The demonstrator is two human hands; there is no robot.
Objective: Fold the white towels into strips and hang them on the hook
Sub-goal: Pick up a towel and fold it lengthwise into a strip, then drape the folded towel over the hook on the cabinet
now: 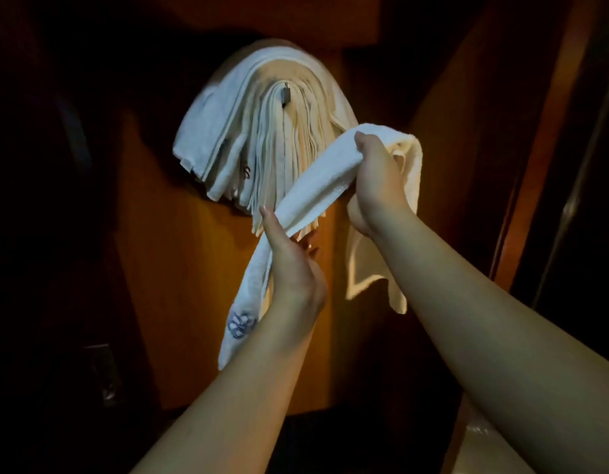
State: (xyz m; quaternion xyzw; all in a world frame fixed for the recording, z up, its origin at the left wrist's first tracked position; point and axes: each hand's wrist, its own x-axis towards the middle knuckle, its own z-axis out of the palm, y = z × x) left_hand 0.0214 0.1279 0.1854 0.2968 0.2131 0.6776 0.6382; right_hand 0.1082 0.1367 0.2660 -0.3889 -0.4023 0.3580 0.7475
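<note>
A white towel (316,179), folded into a long strip, stretches between my two hands just below and right of the hook (285,94). My right hand (378,183) grips its upper part, and a loose end hangs down on the right. My left hand (289,258) holds the strip lower down, with the thumb on top. The strip's lower end, with a blue embroidered mark (240,323), hangs past my left wrist. Several folded white towels (234,131) hang in a thick bundle over the small metal hook on the wooden panel.
An orange-brown wooden panel (180,268) carries the hook. A wooden door frame (542,165) runs up the right side. The surroundings on the left are dark, with a faint object (103,371) low down. A pale surface (480,436) shows at the bottom right.
</note>
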